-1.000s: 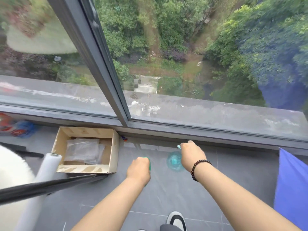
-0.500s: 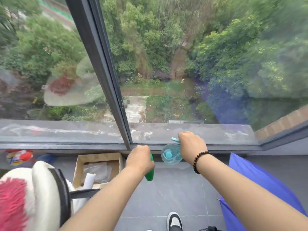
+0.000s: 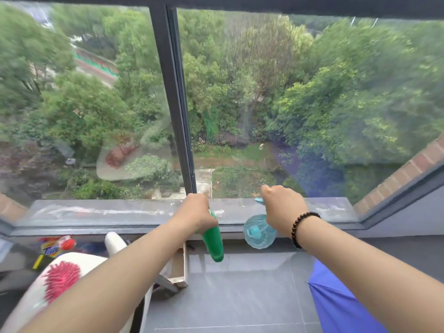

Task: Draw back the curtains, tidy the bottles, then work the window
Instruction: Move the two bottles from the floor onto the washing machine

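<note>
Two bottles are being held up in front of the window (image 3: 264, 104), both above the grey tiled floor (image 3: 240, 292) and at the height of the lower frame. The green bottle (image 3: 213, 241) is being gripped at its upper end by the left hand (image 3: 195, 212), whose grip is clenched around it; the bottle is hanging tilted, with its bottom pointing toward 5 o'clock. The clear blue spray bottle (image 3: 258, 233) is being held by the right hand (image 3: 283, 207), the grip closed on its head, and its round body is seen just at 7 o'clock from the fist. The two bottles are near each other but are not touching. A dark bead bracelet (image 3: 300, 227) is being worn on the right wrist. The dark vertical window frame (image 3: 175, 104) is rising at 12 o'clock from the left hand. At 3 o'clock from the bottles, a blue umbrella (image 3: 336, 304) is lying on the floor. At 9 o'clock, a white fluffy thing with a red patch (image 3: 60, 280) and a colourful package (image 3: 56, 245) are seen, and a wooden box (image 3: 182, 265) is partly hidden by the left forearm.
</note>
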`<state>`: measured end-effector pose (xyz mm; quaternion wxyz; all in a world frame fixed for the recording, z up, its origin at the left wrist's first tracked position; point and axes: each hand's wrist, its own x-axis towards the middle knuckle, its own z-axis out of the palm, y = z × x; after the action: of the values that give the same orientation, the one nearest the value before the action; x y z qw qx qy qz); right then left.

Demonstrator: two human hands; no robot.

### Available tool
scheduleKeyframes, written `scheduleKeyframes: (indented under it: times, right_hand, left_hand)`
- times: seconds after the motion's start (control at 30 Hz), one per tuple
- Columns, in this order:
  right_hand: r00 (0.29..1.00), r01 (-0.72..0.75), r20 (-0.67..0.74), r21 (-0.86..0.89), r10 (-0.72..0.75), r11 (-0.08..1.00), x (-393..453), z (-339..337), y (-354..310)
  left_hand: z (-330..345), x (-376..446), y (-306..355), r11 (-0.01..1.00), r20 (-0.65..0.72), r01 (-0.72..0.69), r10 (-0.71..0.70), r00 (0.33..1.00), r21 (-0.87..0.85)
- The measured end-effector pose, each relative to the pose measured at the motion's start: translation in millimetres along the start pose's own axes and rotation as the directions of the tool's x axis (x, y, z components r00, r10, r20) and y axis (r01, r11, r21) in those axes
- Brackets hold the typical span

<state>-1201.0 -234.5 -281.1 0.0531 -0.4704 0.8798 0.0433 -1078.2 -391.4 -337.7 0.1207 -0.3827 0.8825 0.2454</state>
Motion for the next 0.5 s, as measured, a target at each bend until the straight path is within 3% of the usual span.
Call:
scheduleKeyframes:
  times: [0.23,0.5]
  right_hand:
    - [0.993,0.115,-0.002,-0.044,-0.115,0.992,-48.4,-37.6,-24.2]
    - [0.945,0.322,-0.027,-0.066,-0.325,0.944,-110.4,-77.5,-56.8]
  left_hand:
    - [-33.0,-72.6,-3.7,1.0,-0.091,0.005,-0.007,0.996,-0.028]
    - [-59.3,-174.8,-9.8,0.987,-0.162,0.11,-0.129,0.978,-0.12]
